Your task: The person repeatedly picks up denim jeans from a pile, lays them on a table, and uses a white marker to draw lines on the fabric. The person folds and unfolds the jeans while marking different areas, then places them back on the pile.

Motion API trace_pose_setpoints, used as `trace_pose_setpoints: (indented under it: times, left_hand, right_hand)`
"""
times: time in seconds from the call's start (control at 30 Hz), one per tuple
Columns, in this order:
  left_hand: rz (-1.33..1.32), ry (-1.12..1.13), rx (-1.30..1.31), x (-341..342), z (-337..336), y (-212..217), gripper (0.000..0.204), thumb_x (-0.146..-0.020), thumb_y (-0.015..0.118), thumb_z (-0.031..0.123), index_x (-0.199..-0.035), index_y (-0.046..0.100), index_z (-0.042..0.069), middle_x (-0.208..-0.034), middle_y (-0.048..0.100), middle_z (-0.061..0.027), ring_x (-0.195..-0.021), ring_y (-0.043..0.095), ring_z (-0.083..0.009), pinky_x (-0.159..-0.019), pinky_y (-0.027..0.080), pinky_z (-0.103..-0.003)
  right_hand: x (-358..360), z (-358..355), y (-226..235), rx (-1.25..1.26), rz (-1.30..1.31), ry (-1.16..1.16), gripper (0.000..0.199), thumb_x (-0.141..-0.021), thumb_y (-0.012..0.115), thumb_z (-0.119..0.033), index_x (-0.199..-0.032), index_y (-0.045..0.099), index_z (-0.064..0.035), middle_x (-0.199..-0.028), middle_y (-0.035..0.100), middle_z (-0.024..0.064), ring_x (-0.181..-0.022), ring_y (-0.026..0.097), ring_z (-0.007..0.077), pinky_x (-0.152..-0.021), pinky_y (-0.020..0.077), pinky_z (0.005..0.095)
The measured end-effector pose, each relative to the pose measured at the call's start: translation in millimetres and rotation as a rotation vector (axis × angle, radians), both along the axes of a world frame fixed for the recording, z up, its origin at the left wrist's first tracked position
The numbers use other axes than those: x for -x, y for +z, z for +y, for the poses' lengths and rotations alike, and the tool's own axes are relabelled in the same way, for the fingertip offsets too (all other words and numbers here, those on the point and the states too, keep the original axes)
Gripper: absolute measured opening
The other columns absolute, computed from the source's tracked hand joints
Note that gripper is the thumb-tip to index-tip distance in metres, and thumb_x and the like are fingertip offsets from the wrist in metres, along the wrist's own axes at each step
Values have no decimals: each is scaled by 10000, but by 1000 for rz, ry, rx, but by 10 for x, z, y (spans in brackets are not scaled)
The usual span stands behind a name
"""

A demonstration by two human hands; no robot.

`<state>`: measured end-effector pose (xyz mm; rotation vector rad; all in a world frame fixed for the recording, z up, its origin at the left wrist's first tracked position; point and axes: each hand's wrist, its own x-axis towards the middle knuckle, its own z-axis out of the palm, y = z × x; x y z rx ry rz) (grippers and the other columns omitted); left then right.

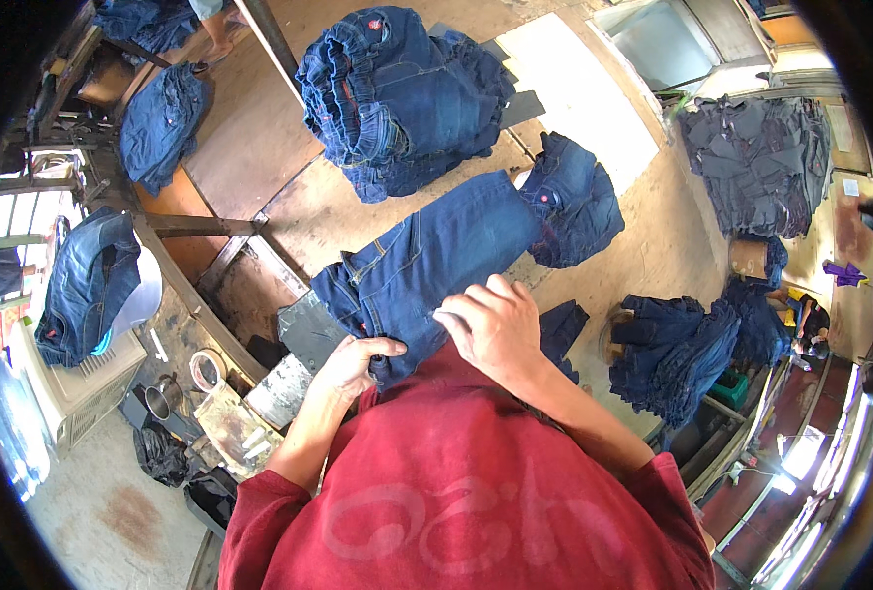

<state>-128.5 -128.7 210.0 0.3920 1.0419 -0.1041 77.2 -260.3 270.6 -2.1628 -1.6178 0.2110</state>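
A pair of dark blue jeans lies folded lengthwise in front of me, its waist end to the left and closest to my body. My left hand grips the waist end, thumb on top and fingers underneath. Over the near edge of the same jeans is my right hand, its fingers curled in toward the thumb. Whatever those fingers pinch, if anything, is hidden. Another bunched pair of jeans touches the far right end of the folded one.
A tall stack of folded jeans stands just beyond. More jeans are heaped at right, below a pile of dark grey garments. At left are a roll of tape, a metal mug and draped jeans. A person's bare foot shows far off.
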Motion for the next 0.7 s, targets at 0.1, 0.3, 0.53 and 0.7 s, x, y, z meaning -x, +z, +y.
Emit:
trace_pose_setpoints:
  times: [0.1, 0.3, 0.53, 0.7]
  left_hand:
    - [-100, 114, -39, 26, -68, -20, 226, -839, 717, -116, -1054, 783, -94, -1055, 807, -191, -943, 792, -280, -894, 651, -436]
    - [-64, 80, -54, 95, -94, -156, 276, -819, 734, -125, -1088, 783, -86, -1073, 806, -180, -949, 786, -278, -896, 640, -427]
    - [-95, 159, -20, 32, -104, -43, 312, -801, 720, -147, -1107, 769, -107, -1101, 801, -208, -961, 788, -313, -913, 645, -447]
    - [-24, 177, -57, -25, -93, -47, 367, -776, 696, -156, -1137, 750, -128, -1122, 795, -234, -969, 792, -338, -917, 656, -465]
  right_hand:
    - [36, 89, -4, -40, 35, -107, 115, -908, 826, -261, -862, 763, -176, -822, 705, -16, -790, 626, 244, -712, 494, 407]
    - [162, 174, 23, -58, -86, -49, 124, -905, 829, -281, -878, 756, -185, -789, 651, -37, -775, 595, 219, -701, 443, 394]
    - [10, 144, 19, -28, -55, -83, 93, -883, 849, -247, -894, 775, -192, -820, 690, -48, -766, 600, 219, -715, 453, 390]
    - [-300, 129, -131, -222, 27, 112, 137, -845, 883, -240, -943, 799, -194, -892, 704, -74, -837, 597, 191, -770, 442, 373]
